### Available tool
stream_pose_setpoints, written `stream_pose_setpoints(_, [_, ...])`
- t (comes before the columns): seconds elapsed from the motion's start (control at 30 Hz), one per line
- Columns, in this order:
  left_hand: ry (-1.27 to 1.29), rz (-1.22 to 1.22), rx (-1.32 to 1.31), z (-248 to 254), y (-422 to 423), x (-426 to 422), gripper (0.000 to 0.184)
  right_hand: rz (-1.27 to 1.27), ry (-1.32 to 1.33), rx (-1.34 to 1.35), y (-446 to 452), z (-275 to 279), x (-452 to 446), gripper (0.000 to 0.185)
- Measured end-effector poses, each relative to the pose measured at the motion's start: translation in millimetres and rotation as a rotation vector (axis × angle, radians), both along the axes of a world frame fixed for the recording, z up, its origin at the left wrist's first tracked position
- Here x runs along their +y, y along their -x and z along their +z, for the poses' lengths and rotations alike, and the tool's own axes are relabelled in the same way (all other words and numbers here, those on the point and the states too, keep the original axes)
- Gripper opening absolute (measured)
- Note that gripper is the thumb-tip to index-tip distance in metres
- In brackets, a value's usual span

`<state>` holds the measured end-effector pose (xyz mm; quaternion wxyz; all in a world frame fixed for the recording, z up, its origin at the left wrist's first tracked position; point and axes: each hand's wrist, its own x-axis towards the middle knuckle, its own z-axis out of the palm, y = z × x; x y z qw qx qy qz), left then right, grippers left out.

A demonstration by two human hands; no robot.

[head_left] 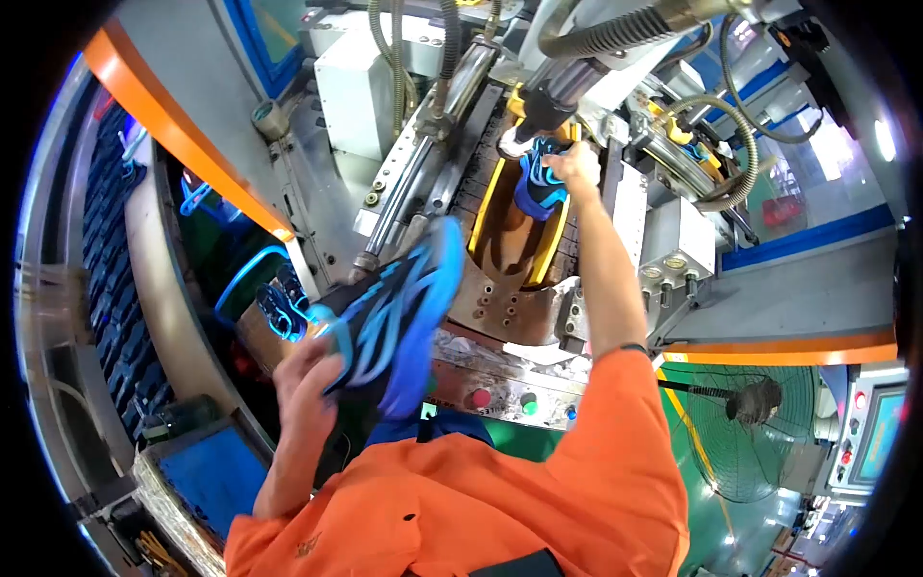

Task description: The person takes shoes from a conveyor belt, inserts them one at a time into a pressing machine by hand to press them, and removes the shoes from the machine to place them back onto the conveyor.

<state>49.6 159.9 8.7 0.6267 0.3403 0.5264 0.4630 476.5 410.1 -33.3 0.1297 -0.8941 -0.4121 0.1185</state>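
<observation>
At the lower left, my left hand (306, 385) is closed on the heel end of a black and blue shoe (394, 317), which is blurred by motion and tilted up to the right. My right hand (575, 165) reaches forward into the machine, its fingers on a second blue and black shoe (540, 188). That shoe sits between yellow side plates (555, 248), under a dark cylinder head (553, 101). My right fingertips are partly hidden against the shoe.
Another blue and black shoe (281, 306) lies left of my left hand. Red and green buttons (529, 404) line the machine's front edge. Metal cylinders and hoses flank the yellow plates. A fan (755, 402) and a control panel (873, 438) stand at the right.
</observation>
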Motion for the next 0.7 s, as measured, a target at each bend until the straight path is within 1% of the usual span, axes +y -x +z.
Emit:
stream_pose_setpoints(0.03, [-0.007, 0.041, 0.036, 6, 24, -19, 0.038, 0.044, -0.041, -0.046, 3, -29, 9, 0.050])
stream_pose_setpoints(0.07, [-0.153, 0.111, 0.121, 13, 34, -38, 0.036, 0.086, -0.134, -0.146, 10, -55, 8, 0.048])
stream_pose_setpoints(0.1, [-0.157, 0.209, 0.054, 10, 50, -58, 0.035, 0.068, -0.122, -0.180, 18, -65, 15, 0.049])
stream_pose_setpoints(0.13, [-0.168, 0.306, -0.011, 6, 65, -78, 0.033, 0.050, -0.111, -0.214, 26, -68, 19, 0.050])
stream_pose_setpoints(0.17, [-0.146, 0.402, 0.019, 8, 70, -95, 0.034, 0.028, -0.120, -0.202, 25, -64, 21, 0.051])
stream_pose_setpoints(0.2, [-0.125, 0.497, 0.048, 11, 72, -112, 0.034, 0.032, -0.097, -0.184, 27, -57, 22, 0.058])
stream_pose_setpoints(0.27, [0.009, 0.672, 0.110, 16, 69, -144, 0.036, 0.029, -0.052, -0.108, 34, -51, 4, 0.064])
stream_pose_setpoints(0.3, [0.005, 0.754, 0.103, 14, 61, -153, 0.036, 0.078, -0.055, -0.076, 42, -39, -13, 0.072])
stream_pose_setpoints(0.33, [0.037, 0.806, 0.094, 7, 61, -165, 0.035, 0.240, -0.344, -0.102, 51, -37, -44, 0.079])
stream_pose_setpoints(0.37, [0.064, 0.868, 0.084, 2, 60, -173, 0.034, 0.368, -0.590, -0.251, 69, -28, -78, 0.075])
stream_pose_setpoints(0.4, [0.091, 0.929, 0.074, -3, 57, -178, 0.032, 0.462, -0.886, -0.126, 91, -34, -113, 0.061])
stream_pose_setpoints(0.43, [0.072, 0.889, 0.023, -5, 53, -182, 0.030, 0.572, -0.945, -0.003, 117, -22, -155, 0.045])
stream_pose_setpoints(0.47, [0.115, 0.949, 0.060, -5, 48, -182, 0.032, 0.683, -0.990, 0.144, 145, -12, -198, 0.033])
stream_pose_setpoints(0.5, [0.116, 0.909, 0.051, -4, 47, -183, 0.033, 0.776, -1.008, 0.285, 172, -30, -230, 0.027])
stream_pose_setpoints(0.53, [0.118, 0.870, 0.042, -4, 44, -183, 0.035, 0.835, -0.905, 0.355, 196, -46, -258, 0.024])
stream_pose_setpoints(0.57, [0.115, 0.863, 0.016, -6, 39, -179, 0.034, 0.905, -0.832, 0.406, 215, -76, -276, 0.025])
stream_pose_setpoints(0.6, [0.095, 0.778, 0.008, -1, 35, -175, 0.031, 0.974, -0.758, 0.458, 230, -109, -287, 0.025])
stream_pose_setpoints(0.63, [0.092, 0.784, 0.032, 2, 34, -174, 0.031, 0.960, -0.766, 0.468, 240, -143, -293, 0.025])
stream_pose_setpoints(0.67, [0.091, 0.798, 0.039, 0, 28, -174, 0.030, 0.969, -0.670, 0.407, 241, -177, -295, 0.026])
stream_pose_setpoints(0.7, [0.088, 0.797, 0.037, -1, 24, -174, 0.030, 0.976, -0.575, 0.347, 239, -178, -293, 0.028])
